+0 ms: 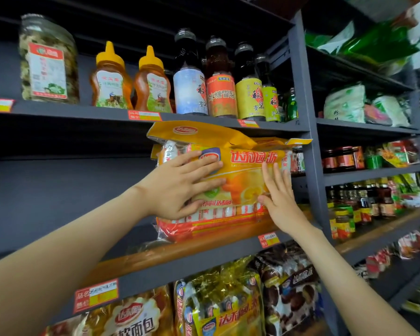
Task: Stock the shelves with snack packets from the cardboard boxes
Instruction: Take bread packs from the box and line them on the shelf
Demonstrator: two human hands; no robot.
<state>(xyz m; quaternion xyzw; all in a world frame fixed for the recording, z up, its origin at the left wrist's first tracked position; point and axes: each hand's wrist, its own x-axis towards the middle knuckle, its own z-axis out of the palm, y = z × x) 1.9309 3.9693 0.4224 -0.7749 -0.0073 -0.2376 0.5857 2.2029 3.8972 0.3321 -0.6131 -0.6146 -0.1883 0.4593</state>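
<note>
A big yellow-and-orange snack packet (243, 166) stands upright on the middle shelf (204, 251), its top flap just under the shelf above. My left hand (180, 187) lies flat on the packet's left front with fingers spread and straight. My right hand (279, 195) presses its lower right front, fingers pointing up. A red-and-white packet (214, 224) lies beneath it on the same shelf. No cardboard box is in view.
The upper shelf holds a jar (47, 61), two honey bottles (112, 78) and several dark bottles (218, 78). The shelf below carries bread and pie packets (218, 301). A grey upright post (310, 146) stands right of the packet; beyond it are jars and sauces. The middle shelf's left part is bare.
</note>
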